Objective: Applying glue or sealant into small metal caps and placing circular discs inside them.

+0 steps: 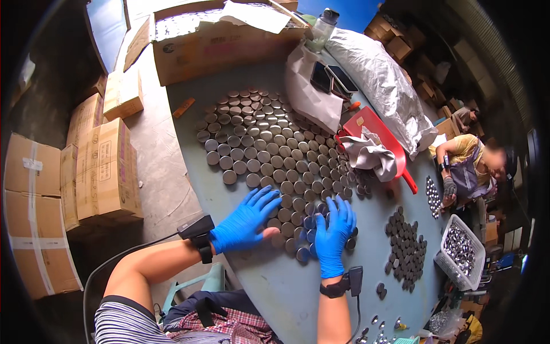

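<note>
Many round, flat metal discs [275,148] lie side by side on the blue-grey table [275,292], spread from its middle toward me. My left hand [243,223], in a blue glove with the thumb tip bare, rests flat at the left edge of the discs with its fingers stretched out. On the right side of the nearest discs lies my right hand [334,238], also blue-gloved, its fingers extended and slightly apart. Some discs are partly covered by its fingers. Between the two hands runs a narrow band of discs. Neither hand grips anything.
A red dustpan [378,135] holding crumpled paper, phones [341,79] and a white sack [378,86] are at the back right. Darker discs [405,246] and a basket of shiny parts [461,252] lie right, near another person [467,163]. Cartons [106,172] stand left.
</note>
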